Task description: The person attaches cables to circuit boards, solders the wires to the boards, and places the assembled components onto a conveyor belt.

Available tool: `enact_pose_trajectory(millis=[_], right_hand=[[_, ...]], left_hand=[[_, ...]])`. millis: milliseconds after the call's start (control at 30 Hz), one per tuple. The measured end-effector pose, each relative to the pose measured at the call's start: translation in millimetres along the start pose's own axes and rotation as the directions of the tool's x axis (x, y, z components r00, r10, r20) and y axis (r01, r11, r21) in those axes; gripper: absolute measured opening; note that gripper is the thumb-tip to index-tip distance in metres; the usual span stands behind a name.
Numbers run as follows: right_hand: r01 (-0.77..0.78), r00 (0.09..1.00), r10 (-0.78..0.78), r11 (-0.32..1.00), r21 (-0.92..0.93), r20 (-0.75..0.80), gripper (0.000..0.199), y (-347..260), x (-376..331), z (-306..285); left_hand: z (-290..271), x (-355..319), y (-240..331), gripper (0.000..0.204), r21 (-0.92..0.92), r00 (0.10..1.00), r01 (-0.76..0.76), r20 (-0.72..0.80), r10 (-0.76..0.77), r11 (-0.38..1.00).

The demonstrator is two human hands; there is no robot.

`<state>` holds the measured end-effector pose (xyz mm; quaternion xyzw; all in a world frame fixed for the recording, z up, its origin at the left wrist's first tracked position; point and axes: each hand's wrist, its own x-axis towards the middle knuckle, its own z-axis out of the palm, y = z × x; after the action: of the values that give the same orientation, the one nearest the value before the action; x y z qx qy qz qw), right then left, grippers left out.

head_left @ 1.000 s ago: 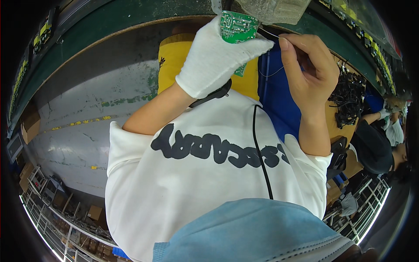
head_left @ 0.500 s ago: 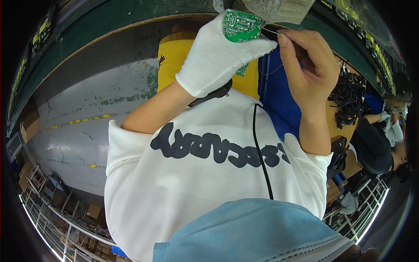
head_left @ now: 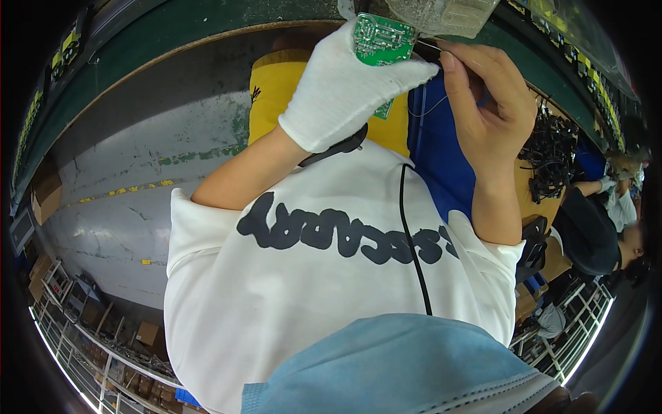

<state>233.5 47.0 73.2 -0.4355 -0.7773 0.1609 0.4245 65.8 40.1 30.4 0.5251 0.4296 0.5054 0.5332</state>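
A green circuit board [head_left: 380,41], its soldered side showing, is gripped in my left hand [head_left: 334,93], which wears a white glove. The glove's thumb crosses in front of the board, and part of the board's lower end shows beneath it. My bare right hand [head_left: 493,107] is closed, thumb and forefinger pinching a thin silvery wire [head_left: 429,46]. That wire runs from the fingertips toward the board's right edge; whether its tip touches the board is too small to tell. A fine strand hangs in a loop below the thumb.
A translucent plastic piece [head_left: 448,17] lies just beyond the board by the green bench edge [head_left: 227,26]. To the right, a heap of black cables [head_left: 552,148] rests on a tan surface. Another person [head_left: 596,228] sits at far right. Shelving racks [head_left: 103,352] stand at lower left.
The wire near the board's right edge looks slightly straighter, and my right fingertips have shifted a little. My left hand and the board stay almost in place.
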Motion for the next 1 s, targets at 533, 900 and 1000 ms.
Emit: enact_pose_trajectory(millis=[533, 900, 1000], right_hand=[[-0.720, 0.553, -0.024, 0.490, 0.492, 0.833, 0.011, 13, -23, -9], [-0.559, 0.599, 0.268, 0.814, 0.155, 0.755, 0.065, 15, -32, 4], [-0.589, 0.554, 0.189, 0.777, 0.222, 0.811, 0.075, 17, -24, 1]], left_hand=[[-77, -7, 60, 0.046, 0.082, 0.908, 0.412, 0.045, -0.417, 0.907], [-163, 135, 221, 0.040, 0.588, 0.850, -0.368, -0.101, 0.517, 0.720], [-206, 235, 218, 0.042, 0.826, 0.771, -0.380, 0.033, 0.636, 0.417]])
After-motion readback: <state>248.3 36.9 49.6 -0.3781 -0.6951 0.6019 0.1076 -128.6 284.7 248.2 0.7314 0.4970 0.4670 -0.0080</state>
